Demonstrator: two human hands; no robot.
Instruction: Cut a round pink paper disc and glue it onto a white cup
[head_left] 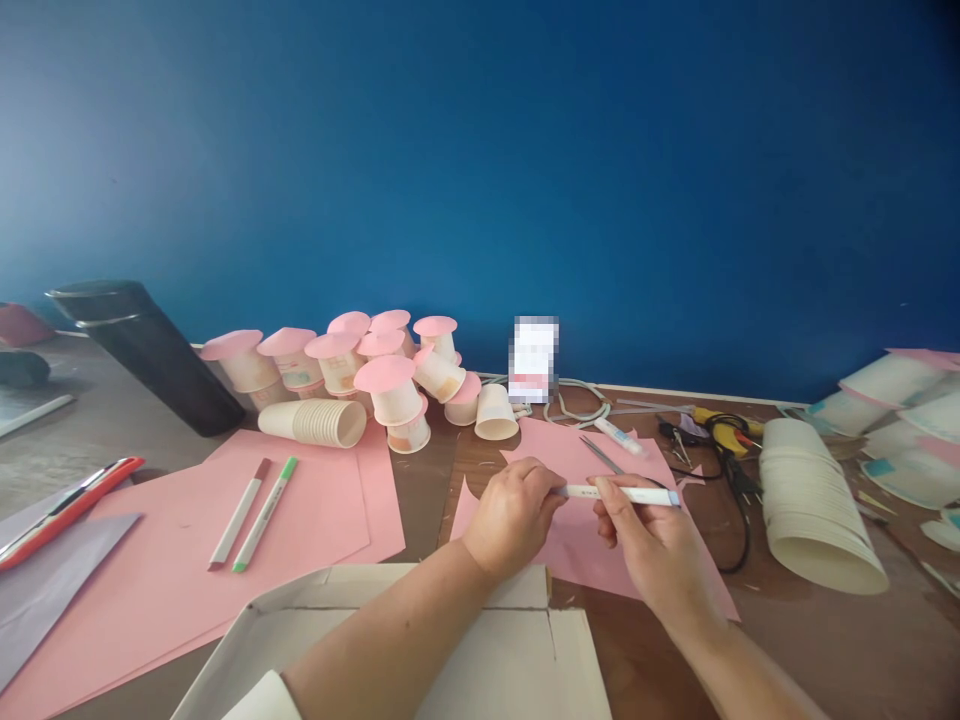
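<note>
A white marker (639, 495) with a pale blue end lies level between my two hands, above pink paper. My left hand (514, 512) is closed round its left end, and the fingers hide that tip. My right hand (654, 535) pinches the barrel with thumb and fingers near its middle. Under my left forearm rests an opened piece of pale cardboard (525, 650). The pink sheet (570, 560) beneath the hands has cut edges, with scissors (600, 453) and a white tube (619, 437) on it.
Left lie pink sheets (300, 520) with brown (241, 512) and green (266, 512) markers, and a red-orange cutter (71, 512). Pink-topped paper cups (394, 390) stand behind, near a black flask (150, 355). Stacked cups (810, 500) and a black cable (742, 530) are right. A blue wall (480, 180) closes the back.
</note>
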